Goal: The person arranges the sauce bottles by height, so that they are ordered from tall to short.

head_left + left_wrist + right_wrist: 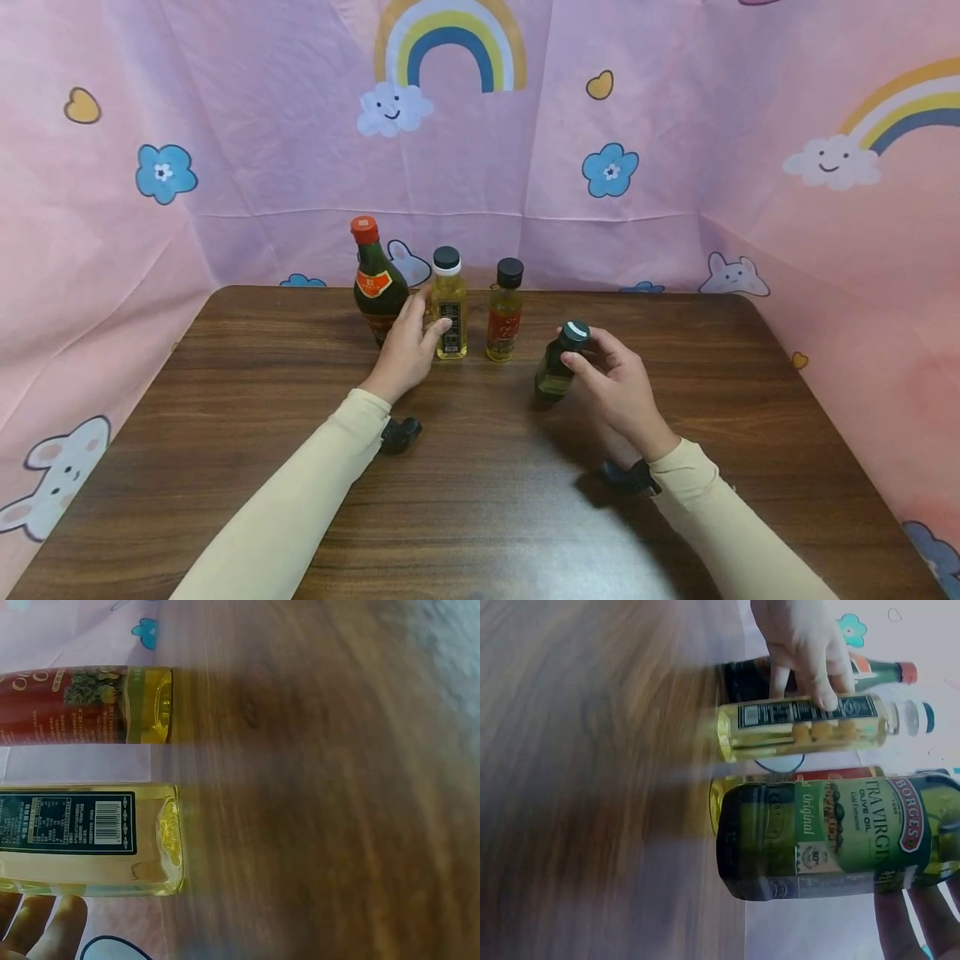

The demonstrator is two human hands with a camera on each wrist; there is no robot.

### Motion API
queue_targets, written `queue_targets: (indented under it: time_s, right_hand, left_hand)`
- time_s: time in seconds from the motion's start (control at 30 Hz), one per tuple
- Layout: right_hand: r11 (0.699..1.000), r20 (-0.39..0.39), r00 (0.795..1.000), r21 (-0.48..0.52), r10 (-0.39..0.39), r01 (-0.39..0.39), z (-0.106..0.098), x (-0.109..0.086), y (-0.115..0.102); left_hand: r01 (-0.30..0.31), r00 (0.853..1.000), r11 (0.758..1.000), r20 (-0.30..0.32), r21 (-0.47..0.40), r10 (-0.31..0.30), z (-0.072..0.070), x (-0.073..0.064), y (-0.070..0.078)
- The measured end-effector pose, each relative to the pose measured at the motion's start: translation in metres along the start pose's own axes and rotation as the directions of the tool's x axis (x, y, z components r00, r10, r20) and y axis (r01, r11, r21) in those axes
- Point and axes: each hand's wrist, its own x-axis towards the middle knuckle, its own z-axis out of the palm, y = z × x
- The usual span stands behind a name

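Note:
My left hand holds a clear bottle of yellow oil at its left side, thumb on the black label and fingers round behind. That bottle has a dark cap with a white collar and stands upright on the table. With thumb and fingers my right hand grips a dark green olive oil bottle near its neck. It leans slightly, its base close over the table. Its green label faces the right wrist camera. Between the two hands stands a smaller oil bottle with a red label and black cap.
A tall dark green bottle with a red cap stands behind my left hand, partly hidden by it. All stand toward the back of the brown wooden table. A pink patterned cloth hangs behind and at both sides.

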Motion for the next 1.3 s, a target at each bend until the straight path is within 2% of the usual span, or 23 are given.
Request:
queue_targets:
  time_s: [0.3, 0.7, 0.9, 1.3]
  right_hand:
    - [0.999, -0.031, 0.999, 0.026, 0.043, -0.042, -0.011, 0.011, 0.007]
    - [0.998, -0.041, 0.998, -0.046, 0.039, -0.041, -0.017, 0.034, 0.015]
    - [0.999, -0.028, 0.999, -0.028, 0.046, -0.047, -0.013, 0.044, 0.022]
    - [0.992, -0.036, 0.992, -0.026, 0.123, -0.124, -0.001, 0.05, 0.039]
  left_hand:
    - [0.018, 1.0, 1.0, 0.003, -0.004, -0.018, 0.001, -0.001, -0.002]
    - [0.021, 1.0, 0.999, -0.002, -0.03, -0.021, 0.002, -0.001, 0.0]
    - [0.019, 1.0, 0.999, -0.009, -0.036, -0.019, 0.0, 0.0, -0.002]
    - [0.015, 1.0, 0.999, -0.002, -0.028, -0.015, 0.0, -0.001, -0.001]
